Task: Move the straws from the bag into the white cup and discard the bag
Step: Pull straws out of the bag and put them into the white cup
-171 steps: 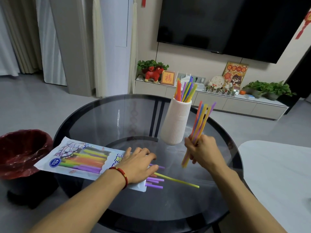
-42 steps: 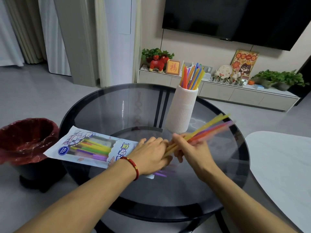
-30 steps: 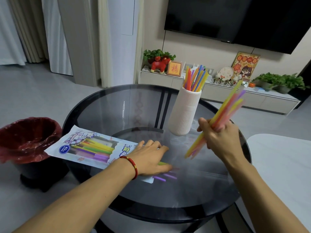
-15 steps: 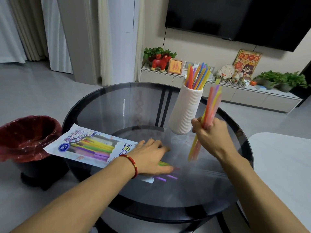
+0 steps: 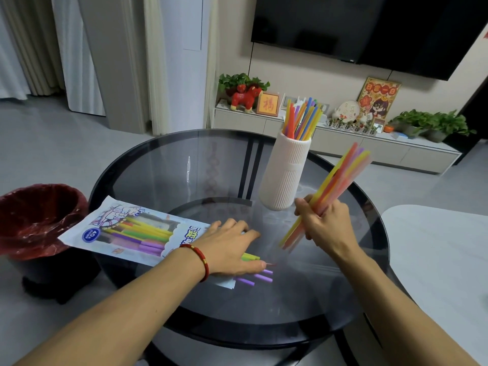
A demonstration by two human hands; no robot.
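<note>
Straws sit in three places. One bundle [image 5: 333,188], yellow/orange/pink/purple, is in the right hand [image 5: 322,225], fist closed round its middle, tilted w/ top ends up-right and bottom ends blurred above the glass. It hangs just right of the white cup [image 5: 288,173], not in it. 2nd lot, the straws in cup [image 5: 301,120], stand upright and fan out past the rim: red, orange, yellow, blue, purple. 3rd lot, the straws in bag [image 5: 144,235], lie flat inside the packaging, green/yellow/purple, w/ a few purple and green ends [image 5: 254,275] poking out of the bag mouth onto the table near the left thumb.

Bag [image 5: 116,229] is white w/ printed art and a blue "40" badge, lying flat on the table's left part, its far corner hanging over the edge toward the bin. Left hand [image 5: 230,250] lies palm-down, fingers spread, pressing the mouth end of the bag flat; not curled round anything. Red cord bracelet [image 5: 201,263] on that wrist.

Table [image 5: 184,175] is round, dark glass, black rim. Ribbed cup stands upright on the far-right part. Bin [image 5: 34,220] w/ red liner is on the floor left of the table, close to the bag's overhanging end. White tabletop [image 5: 438,249] at right edge. TV [image 5: 364,25] on the wall behind, low cabinet [image 5: 343,143] below it w/ plants and ornaments.
</note>
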